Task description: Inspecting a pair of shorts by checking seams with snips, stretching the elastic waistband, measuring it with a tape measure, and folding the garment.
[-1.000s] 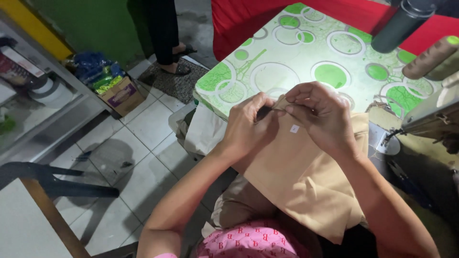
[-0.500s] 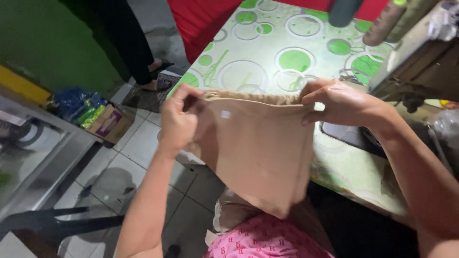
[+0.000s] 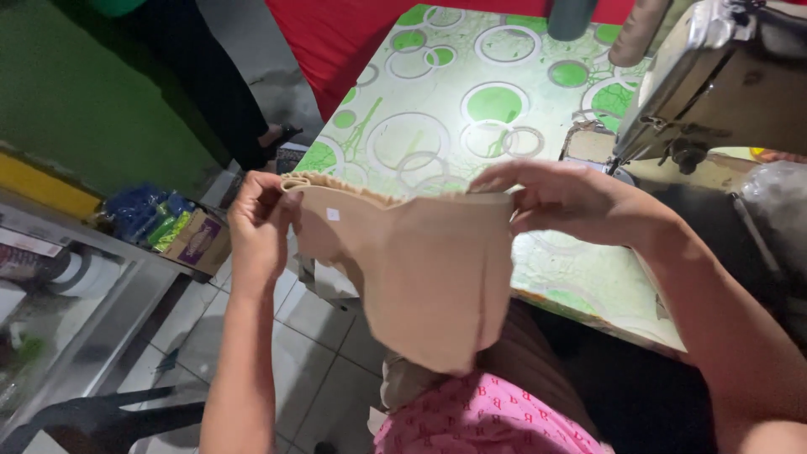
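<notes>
Here I have both hands raised over the near edge of the surface (image 3: 471, 109), which wears a pale green cloth printed with rings and discs. My left hand (image 3: 259, 227) pinches the left end of a beige fabric piece (image 3: 429, 269), its fingers (image 3: 277, 206) clenched on the gathered top edge, where the cloth puckers into small folds. My right hand (image 3: 572, 202) grips the other end of the same edge, the fingers (image 3: 504, 181) curled down over it and the thumb behind, so the top runs taut between the two grips. Below that line the fabric hangs free in a rounded, pouch-like shape, its lowest point dangling above my lap and the pink printed cloth (image 3: 479, 420) there. A small white tag (image 3: 334, 214) sits on the fabric just beside my left fingers. Behind and to the right of my right fingers stands a sewing machine (image 3: 723, 84), its metal head tilted over the surface, well apart from the fabric. Beyond both hands, at the far edge of the surface, a red cloth (image 3: 336, 34) hangs. To the left of my left fingers, down on the tiled floor (image 3: 277, 336), a cardboard box (image 3: 197, 244) holds blue and green packets, and further off a person's dark trouser leg (image 3: 210, 84) and sandalled foot stand on the floor.
</notes>
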